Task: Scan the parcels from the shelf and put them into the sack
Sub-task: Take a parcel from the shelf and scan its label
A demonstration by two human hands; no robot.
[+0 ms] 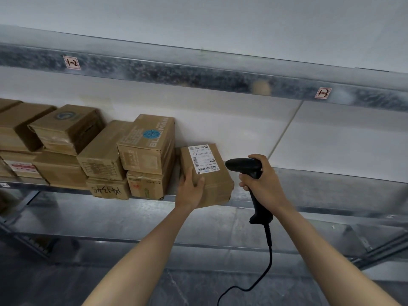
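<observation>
A brown cardboard parcel (215, 184) with a white shipping label on top sits tilted at the front edge of the metal shelf (320, 191). My left hand (191, 191) grips its near left corner, thumb on top. My right hand (263, 180) holds a black corded barcode scanner (245, 166) by the handle, its head pointing left at the label, a short gap away. The sack is out of view.
Several more cardboard parcels (145, 146) are stacked two high on the shelf to the left of the held parcel. The upper shelf beam (198, 74) carries tags "1-2" and "1-3". The scanner cable (268, 257) hangs down between my arms. A lower shelf runs below.
</observation>
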